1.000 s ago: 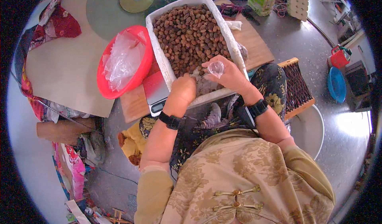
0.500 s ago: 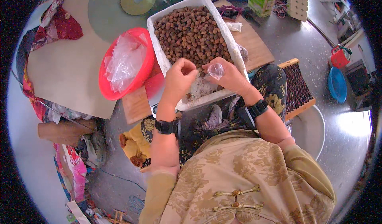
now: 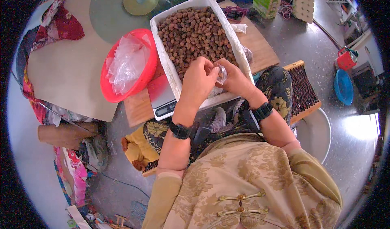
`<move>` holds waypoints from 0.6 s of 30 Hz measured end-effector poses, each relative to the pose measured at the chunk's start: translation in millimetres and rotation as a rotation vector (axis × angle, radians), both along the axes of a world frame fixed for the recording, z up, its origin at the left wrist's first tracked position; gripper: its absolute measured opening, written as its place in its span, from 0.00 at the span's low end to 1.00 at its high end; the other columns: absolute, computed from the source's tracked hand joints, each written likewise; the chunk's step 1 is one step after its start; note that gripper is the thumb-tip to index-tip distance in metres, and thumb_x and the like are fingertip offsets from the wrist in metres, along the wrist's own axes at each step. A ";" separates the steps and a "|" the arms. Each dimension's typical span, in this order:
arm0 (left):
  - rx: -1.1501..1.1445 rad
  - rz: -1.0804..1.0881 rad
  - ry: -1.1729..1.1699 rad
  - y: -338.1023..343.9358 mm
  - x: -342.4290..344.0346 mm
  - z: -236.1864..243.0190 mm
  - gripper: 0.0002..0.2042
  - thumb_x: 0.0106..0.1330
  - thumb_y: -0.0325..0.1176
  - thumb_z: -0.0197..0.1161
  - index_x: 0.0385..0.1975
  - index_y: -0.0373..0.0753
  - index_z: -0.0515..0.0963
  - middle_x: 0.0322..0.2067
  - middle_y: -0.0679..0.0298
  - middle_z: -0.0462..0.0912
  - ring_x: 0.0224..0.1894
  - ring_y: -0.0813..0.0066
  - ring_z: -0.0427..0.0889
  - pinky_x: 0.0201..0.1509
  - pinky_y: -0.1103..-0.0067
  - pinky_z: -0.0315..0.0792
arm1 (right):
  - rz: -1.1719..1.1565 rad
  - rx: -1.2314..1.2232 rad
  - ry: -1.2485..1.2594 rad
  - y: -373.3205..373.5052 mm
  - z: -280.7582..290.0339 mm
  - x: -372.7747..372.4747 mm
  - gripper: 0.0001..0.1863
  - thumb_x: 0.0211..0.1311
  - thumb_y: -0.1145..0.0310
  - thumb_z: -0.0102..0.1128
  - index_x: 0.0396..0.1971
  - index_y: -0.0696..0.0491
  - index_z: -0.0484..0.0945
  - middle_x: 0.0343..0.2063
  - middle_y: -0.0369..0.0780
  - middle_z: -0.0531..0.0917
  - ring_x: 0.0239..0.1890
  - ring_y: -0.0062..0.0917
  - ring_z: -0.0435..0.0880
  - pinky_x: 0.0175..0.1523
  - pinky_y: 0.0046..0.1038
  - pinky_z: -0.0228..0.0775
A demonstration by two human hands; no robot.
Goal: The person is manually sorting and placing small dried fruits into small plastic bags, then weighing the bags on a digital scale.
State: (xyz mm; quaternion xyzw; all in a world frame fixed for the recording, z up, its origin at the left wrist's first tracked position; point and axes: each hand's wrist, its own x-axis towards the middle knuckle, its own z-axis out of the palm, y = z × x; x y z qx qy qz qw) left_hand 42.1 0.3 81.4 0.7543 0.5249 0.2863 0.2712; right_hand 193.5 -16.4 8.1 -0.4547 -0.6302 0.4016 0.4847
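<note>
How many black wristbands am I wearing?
2: one black, strap-shaped wristband on the wrist of the left hand, another wristband on that of the right hand. Any under the tan fabric sleeves would be hidden.

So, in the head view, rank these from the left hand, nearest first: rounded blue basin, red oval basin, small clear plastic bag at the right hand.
1. Small clear plastic bag, immediately right of the left hand.
2. Red oval basin, to the left.
3. Rounded blue basin, far right.
</note>
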 end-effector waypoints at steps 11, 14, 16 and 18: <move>-0.013 0.031 -0.121 2.1 1.5 -3.2 0.05 0.64 0.30 0.63 0.35 0.36 0.80 0.26 0.62 0.84 0.26 0.76 0.80 0.31 0.78 0.74 | 0.053 -0.110 0.039 0.1 1.7 -0.1 0.30 0.46 0.77 0.73 0.51 0.54 0.69 0.39 0.37 0.79 0.43 0.21 0.77 0.48 0.27 0.73; -0.066 0.015 -0.189 0.6 2.4 -2.5 0.05 0.64 0.28 0.62 0.37 0.37 0.82 0.26 0.64 0.84 0.27 0.80 0.80 0.31 0.80 0.74 | 0.055 -0.002 0.052 0.4 0.1 -0.3 0.31 0.47 0.77 0.72 0.52 0.55 0.69 0.39 0.37 0.78 0.43 0.21 0.77 0.48 0.26 0.73; -0.081 0.010 -0.214 0.6 1.9 -4.3 0.07 0.65 0.27 0.61 0.39 0.38 0.83 0.27 0.65 0.84 0.27 0.81 0.79 0.30 0.80 0.74 | 0.079 -0.138 0.111 -0.2 1.9 -0.1 0.28 0.49 0.77 0.69 0.52 0.56 0.69 0.41 0.36 0.79 0.43 0.20 0.77 0.50 0.24 0.73; -0.071 -0.027 -0.248 3.1 0.1 -10.8 0.09 0.65 0.27 0.61 0.43 0.39 0.84 0.27 0.66 0.84 0.27 0.81 0.79 0.32 0.80 0.75 | 0.054 -0.045 0.085 1.9 -6.2 -1.3 0.26 0.50 0.77 0.68 0.52 0.56 0.70 0.41 0.36 0.79 0.43 0.19 0.77 0.51 0.24 0.73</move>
